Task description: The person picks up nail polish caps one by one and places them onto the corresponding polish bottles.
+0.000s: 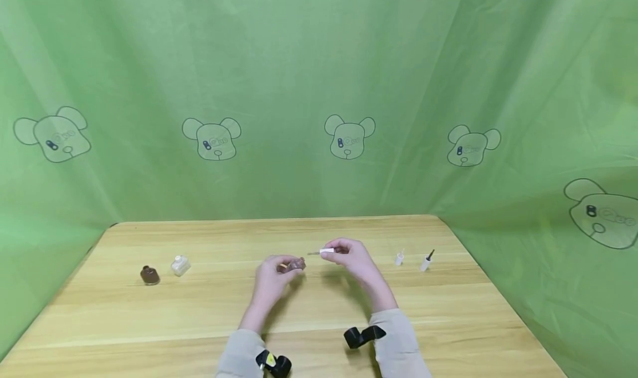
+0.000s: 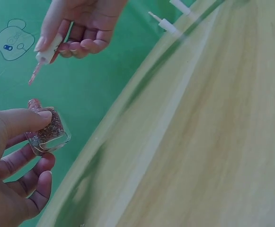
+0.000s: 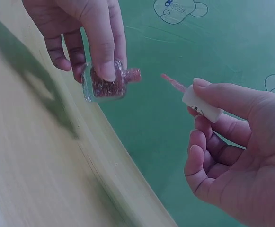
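My left hand (image 1: 271, 281) pinches a small clear nail polish bottle (image 2: 53, 130) filled with reddish glitter, thumb on one face and fingers behind. Its neck is uncapped and tilted toward the other hand. In the right wrist view the neck points at the brush. Between thumb and fingers my right hand (image 1: 355, 257) holds the white brush cap (image 3: 201, 105). Pinkish polish coats the brush (image 3: 173, 82), whose tip is a short gap away from the bottle's mouth. Both hands are raised over the wooden table (image 1: 319, 317).
On the table's left stand an uncapped dark brown polish bottle (image 1: 149, 275) and an uncapped clear one (image 1: 180, 265). At the right, two white brush caps, one with a pale brush (image 1: 400, 258) and one with a dark brush (image 1: 426, 262), stand brush upward. A green printed curtain (image 1: 279, 173) surrounds the table.
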### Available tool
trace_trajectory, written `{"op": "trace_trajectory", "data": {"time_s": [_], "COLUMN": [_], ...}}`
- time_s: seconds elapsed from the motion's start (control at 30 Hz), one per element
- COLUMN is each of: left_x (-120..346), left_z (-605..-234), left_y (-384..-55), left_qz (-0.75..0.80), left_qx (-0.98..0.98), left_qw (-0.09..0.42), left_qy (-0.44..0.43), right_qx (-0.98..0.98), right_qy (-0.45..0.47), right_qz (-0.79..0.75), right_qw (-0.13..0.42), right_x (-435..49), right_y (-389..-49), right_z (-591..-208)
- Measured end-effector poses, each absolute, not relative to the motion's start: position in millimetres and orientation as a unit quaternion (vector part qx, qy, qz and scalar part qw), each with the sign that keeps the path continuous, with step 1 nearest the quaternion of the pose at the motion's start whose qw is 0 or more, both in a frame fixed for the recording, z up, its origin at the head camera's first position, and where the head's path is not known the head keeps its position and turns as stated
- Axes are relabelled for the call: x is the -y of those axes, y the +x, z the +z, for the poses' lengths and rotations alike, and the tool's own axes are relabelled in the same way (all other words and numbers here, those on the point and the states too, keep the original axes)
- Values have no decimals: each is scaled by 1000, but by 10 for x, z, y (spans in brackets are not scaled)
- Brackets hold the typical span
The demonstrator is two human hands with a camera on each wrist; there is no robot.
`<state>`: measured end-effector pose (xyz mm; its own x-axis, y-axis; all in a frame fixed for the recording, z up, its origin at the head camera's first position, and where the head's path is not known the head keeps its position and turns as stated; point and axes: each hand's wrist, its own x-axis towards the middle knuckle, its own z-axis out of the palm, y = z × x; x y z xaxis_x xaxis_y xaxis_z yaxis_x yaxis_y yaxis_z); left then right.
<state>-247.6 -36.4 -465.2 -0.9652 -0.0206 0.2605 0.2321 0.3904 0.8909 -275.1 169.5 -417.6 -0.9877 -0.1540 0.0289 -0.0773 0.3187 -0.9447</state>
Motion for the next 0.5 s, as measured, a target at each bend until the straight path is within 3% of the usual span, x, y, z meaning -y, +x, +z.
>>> {"op": "trace_trajectory", "data": {"time_s": [0.3,0.5], "left_x": [327,316], "left_z": [-4649,-4648], "left_y": [-2468,-2456], "left_qz": [-545,-533], "left_qx": [828,833], "left_qw": [113,124], "left_qy": [-71,-82], "right_qx": [-824,-837], "right_qy": [-94,-93], "right_qz": [-557,-538], "right_qw": [46,36], "right_x": [-1640,-1649], "right_y": [-2666,-2741], "right_z": [-4066,-4197]}}
